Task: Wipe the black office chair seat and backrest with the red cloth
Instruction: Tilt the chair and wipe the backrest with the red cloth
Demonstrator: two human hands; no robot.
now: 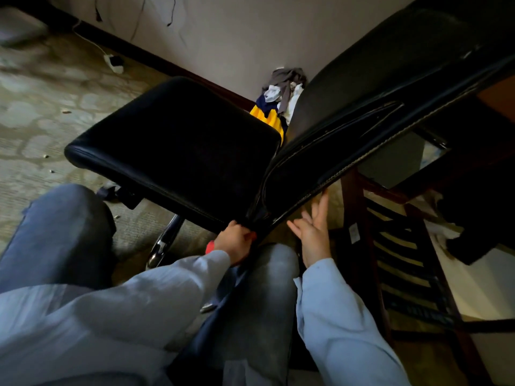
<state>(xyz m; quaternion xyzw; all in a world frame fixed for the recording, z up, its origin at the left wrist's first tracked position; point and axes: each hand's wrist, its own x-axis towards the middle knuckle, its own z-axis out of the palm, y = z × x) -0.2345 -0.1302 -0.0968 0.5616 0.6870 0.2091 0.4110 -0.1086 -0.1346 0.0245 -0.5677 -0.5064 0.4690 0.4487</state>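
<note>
The black office chair fills the middle of the head view, its seat [178,146] to the left and its backrest [362,107] rising to the upper right. My left hand [237,242] is closed around the red cloth [209,247] at the joint where seat and backrest meet; only small red bits of the cloth show beside the fingers. My right hand [315,232] is flat with fingers spread, touching the lower rear edge of the backrest. Most of the cloth is hidden inside my left fist.
My knees in blue jeans [55,235] are close under the seat. A chrome chair leg [164,240] reaches the patterned carpet. A pile of clothes [278,98] lies against the wall. A dark wooden rack [404,260] stands at right, a power strip [114,62] at the wall.
</note>
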